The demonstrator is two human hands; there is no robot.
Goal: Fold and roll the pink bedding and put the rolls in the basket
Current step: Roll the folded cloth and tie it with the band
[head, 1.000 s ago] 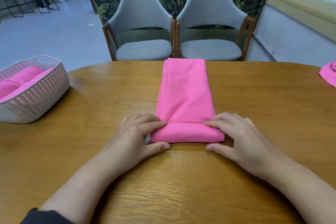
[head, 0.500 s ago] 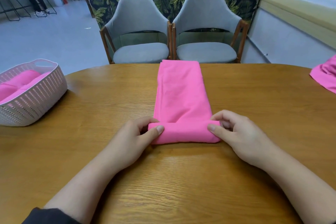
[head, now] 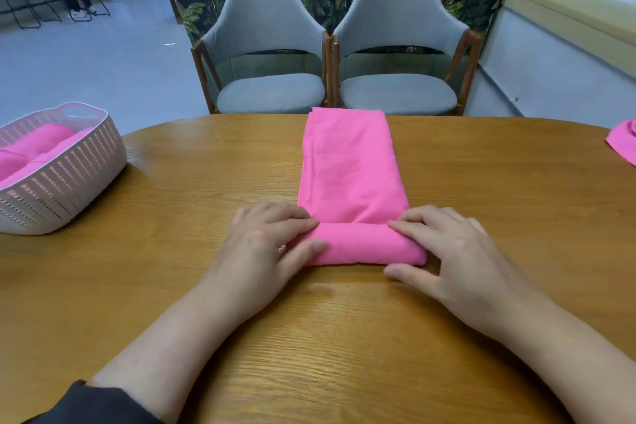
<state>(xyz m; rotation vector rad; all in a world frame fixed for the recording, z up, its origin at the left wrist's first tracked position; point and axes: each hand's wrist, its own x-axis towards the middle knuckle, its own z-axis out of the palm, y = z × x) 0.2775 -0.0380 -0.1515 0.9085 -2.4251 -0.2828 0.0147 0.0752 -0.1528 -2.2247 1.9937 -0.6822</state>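
Bedding [head: 351, 169] is lying as a long folded pink strip on the wooden table [head: 172, 286], running straight away from the hands, its near end turned up into a short roll [head: 361, 244]. Left hand [head: 265, 244] is resting on the roll's left end, fingers laid nearly straight over the top, thumb lying along the near side. Right hand [head: 447, 258] is mirroring it on the right end, fingers flat across the top, thumb stretched on the table just in front of the roll. Neither hand is gripping; both are pressing. Basket [head: 69, 189] is sitting well off beyond the left hand, pink rolls [head: 34, 148] already lying inside. Another pink piece [head: 623, 144] is showing far out past the right hand, at the table edge.
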